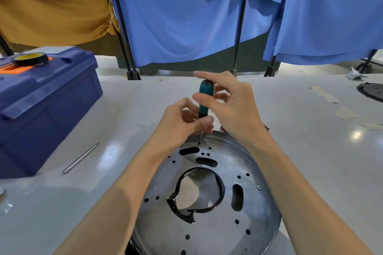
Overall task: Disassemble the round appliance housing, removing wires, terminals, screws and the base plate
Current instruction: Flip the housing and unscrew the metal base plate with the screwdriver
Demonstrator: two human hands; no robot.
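Note:
The round metal housing [219, 223] lies bottom-up on the white table, showing its silver base plate with slots, small holes and a black-rimmed centre opening [200, 190]. A green-handled screwdriver [205, 97] stands upright with its tip in a screw hole at the plate's far edge [199, 143]. My left hand [182, 122] pinches the shaft just below the handle. My right hand [226, 103] holds the handle between thumb and fingers, index finger stretched out. One screw [259, 187] sits near the plate's right rim.
A blue toolbox [41, 105] stands at the left with a roll of black tape [31, 58] on its lid. A loose metal bit [80, 158] lies beside it. A black round part [373, 91] lies at the far right edge. Blue and yellow cloths hang behind the table.

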